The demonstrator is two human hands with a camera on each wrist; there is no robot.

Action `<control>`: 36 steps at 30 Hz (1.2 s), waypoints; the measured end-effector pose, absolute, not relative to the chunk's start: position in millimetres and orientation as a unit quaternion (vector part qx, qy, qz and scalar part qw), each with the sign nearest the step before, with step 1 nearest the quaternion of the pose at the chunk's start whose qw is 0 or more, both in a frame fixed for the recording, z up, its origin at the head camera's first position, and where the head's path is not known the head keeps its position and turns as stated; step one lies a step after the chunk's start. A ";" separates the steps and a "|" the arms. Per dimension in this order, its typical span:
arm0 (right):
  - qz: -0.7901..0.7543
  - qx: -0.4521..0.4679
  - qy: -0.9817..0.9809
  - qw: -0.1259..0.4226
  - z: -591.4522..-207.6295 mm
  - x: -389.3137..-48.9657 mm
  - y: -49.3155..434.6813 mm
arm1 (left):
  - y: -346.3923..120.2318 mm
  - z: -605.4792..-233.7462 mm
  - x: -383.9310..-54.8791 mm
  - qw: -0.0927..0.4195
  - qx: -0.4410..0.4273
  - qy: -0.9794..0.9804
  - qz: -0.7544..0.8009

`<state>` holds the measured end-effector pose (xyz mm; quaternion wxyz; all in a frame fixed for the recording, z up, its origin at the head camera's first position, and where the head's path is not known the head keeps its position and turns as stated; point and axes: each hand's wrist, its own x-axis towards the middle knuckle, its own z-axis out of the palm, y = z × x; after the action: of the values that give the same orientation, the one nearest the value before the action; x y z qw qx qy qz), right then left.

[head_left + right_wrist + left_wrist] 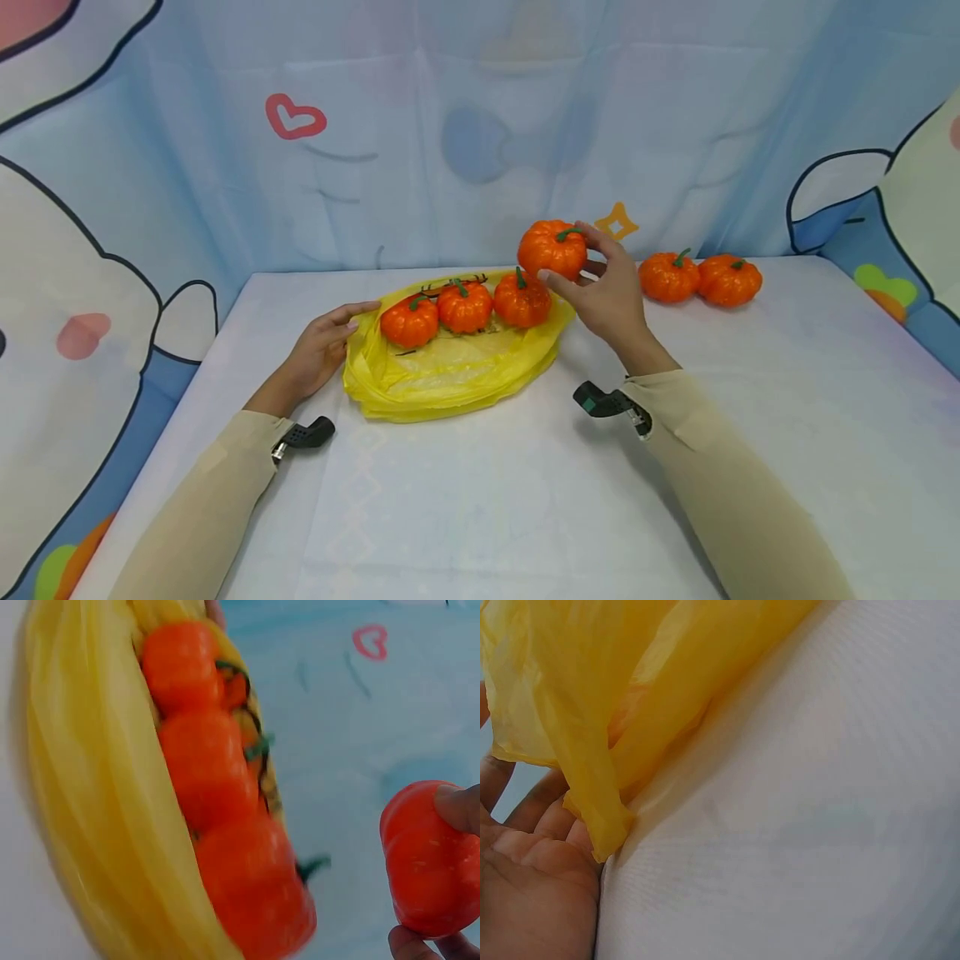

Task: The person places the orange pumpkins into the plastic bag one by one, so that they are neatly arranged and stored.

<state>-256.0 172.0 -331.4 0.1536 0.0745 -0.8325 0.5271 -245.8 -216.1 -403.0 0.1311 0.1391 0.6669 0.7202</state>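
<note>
A small orange toy pumpkin [552,250] with a green stem is held up by my right hand [611,300], thumb below it in the head view and fingers along its far side. Three like pumpkins [465,307] sit in a row in the spread mouth of a yellow plastic bag [450,387]. My left hand [318,354] rests at the bag's left edge with its fingers extended. In the left wrist view a twisted bag handle [604,817] lies across those fingers. The right wrist view shows the held pumpkin [427,862] between thumb and fingers, apart from the bag.
Two more pumpkins [729,281] stand side by side at the table's back right. A white cloth covers the table [465,508]. Behind it hangs a light blue printed curtain [450,100]. A small black camera [600,400] is strapped at each wrist.
</note>
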 end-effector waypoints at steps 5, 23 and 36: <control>0.547 0.144 -0.820 0.087 -337.2 -230.4 128.2 | -214.8 -403.6 -247.2 0.132 0.139 0.667 0.720; 0.550 0.216 -0.805 -0.045 -379.6 -196.2 49.4 | -214.3 -400.7 -247.1 0.133 0.140 0.670 0.717; 0.513 0.250 -0.817 -0.084 -388.4 -199.4 46.2 | -214.3 -400.6 -246.0 0.135 0.147 0.663 0.721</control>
<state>-199.4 46.2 -388.4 -0.0839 0.2500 -0.8166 0.5134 -246.0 -214.3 -400.6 0.1352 0.1471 0.6630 0.7215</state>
